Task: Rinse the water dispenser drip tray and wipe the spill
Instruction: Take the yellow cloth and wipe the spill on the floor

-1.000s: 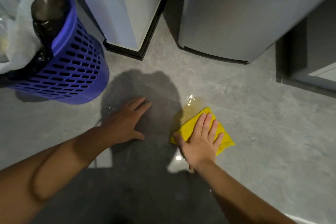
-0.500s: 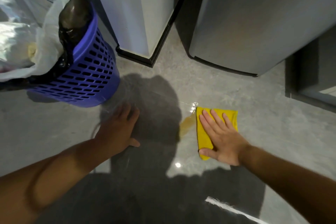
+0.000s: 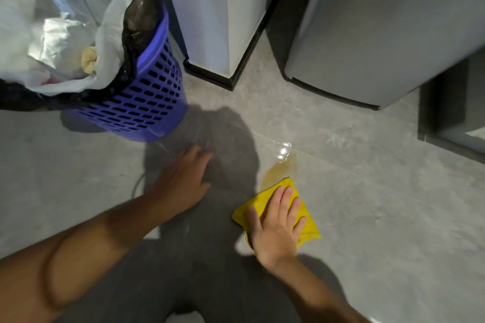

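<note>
A folded yellow cloth (image 3: 310, 229) lies on the grey tiled floor (image 3: 367, 204). My right hand (image 3: 275, 225) presses flat on it, fingers spread. Just beyond the cloth is a yellowish wet spill (image 3: 278, 170) with a shiny patch at its far end. My left hand (image 3: 183, 181) rests flat on the floor to the left of the spill, holding nothing. The white water dispenser base (image 3: 217, 34) with a black bottom trim stands behind. No drip tray is in view.
A purple perforated waste basket (image 3: 141, 102) with a black liner and white plastic bags (image 3: 60, 34) stands at the left. A grey appliance (image 3: 380, 34) stands right of the dispenser. A dark cabinet edge (image 3: 430, 113) is at the far right.
My right hand has pulled the yellow cloth back toward me and to the left, off the spill's far end. The left hand stays planted on the floor. The camera has tilted.
</note>
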Demonstrator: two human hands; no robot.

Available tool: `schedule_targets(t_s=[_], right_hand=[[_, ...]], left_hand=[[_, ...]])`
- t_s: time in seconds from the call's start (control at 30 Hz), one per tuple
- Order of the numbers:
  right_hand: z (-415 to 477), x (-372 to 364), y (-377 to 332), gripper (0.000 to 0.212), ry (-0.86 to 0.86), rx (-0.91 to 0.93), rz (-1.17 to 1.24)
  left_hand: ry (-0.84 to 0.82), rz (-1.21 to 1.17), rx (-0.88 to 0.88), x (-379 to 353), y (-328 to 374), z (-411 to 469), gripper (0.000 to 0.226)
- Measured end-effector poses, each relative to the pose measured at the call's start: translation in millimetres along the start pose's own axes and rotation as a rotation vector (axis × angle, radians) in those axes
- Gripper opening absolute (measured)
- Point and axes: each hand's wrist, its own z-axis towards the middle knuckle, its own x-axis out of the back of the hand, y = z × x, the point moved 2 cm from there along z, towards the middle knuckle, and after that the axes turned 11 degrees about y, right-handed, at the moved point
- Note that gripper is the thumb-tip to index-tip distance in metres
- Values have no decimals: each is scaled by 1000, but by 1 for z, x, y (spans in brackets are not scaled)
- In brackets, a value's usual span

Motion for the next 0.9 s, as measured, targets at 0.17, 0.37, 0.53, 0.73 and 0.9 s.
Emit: schedule_targets(t_s=[0.17, 0.37, 0.53, 0.73, 0.9], right_hand=[[5, 76, 83, 92, 92, 139, 218], [16, 111, 165, 138, -97, 106, -429], [16, 105, 170, 141, -117, 73, -368], [18, 100, 174, 143, -79, 67, -308], [21, 99, 170, 143, -68, 63, -285]], left_hand=[[-188, -341, -223, -28, 81, -57, 21], [-253, -113, -160, -54, 98, -46, 51], [-168, 230, -143, -37, 73, 9, 70], [-210, 548, -201, -23, 85, 51, 99], [-266, 472, -210, -34, 119, 64, 87]])
